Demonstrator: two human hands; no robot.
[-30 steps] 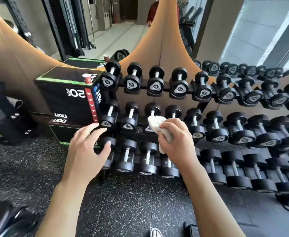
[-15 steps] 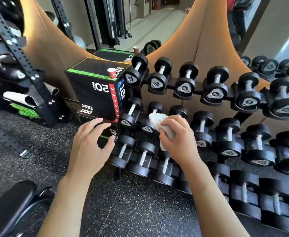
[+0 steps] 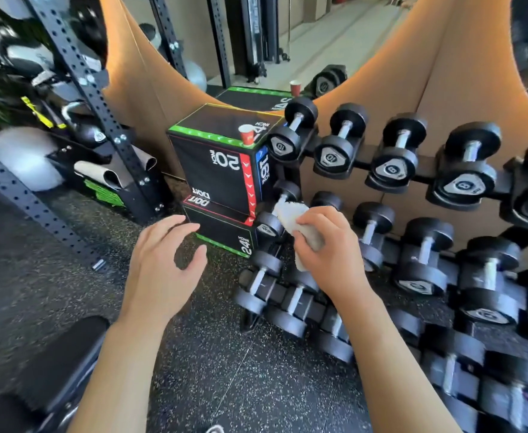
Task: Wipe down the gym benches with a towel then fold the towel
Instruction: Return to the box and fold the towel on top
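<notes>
1. We read white mirrored print on the black plyo box (image 3: 212,157): "20 INCH" on its front face, "18 INCH" on a blue strip at its right edge, and "24 INCH" low at about 6 o'clock of the box, near the floor. A logo on the red-edged band below was too reversed for us to read with confidence.
2. The nearest top-row dumbbells (image 3: 290,135) carried silver shield badges numbered "10"; those further right appeared to read "8", though blur softened them.
3. A small red paper cup (image 3: 246,135) stood on the box's top at its 3 o'clock corner.
4. The towel (image 3: 297,220), white and nubby, was bunched in the right hand (image 3: 331,251), whose fingers were curled tight around it; its free end pressed against a middle-row dumbbell at the rack's left end.
5. The left hand (image 3: 162,270) hung at 9 o'clock of the right, fingers loosely spread and holding nothing.
6. The dumbbell heads looked like matte black rubber with ridged chrome handles; the floor (image 3: 225,370) was black rubber flecked with pale specks.
7. At 7 o'clock a black padded bench (image 3: 37,379) was cut off by the frame edge, and the lower-right dumbbells were smeared by motion.
</notes>
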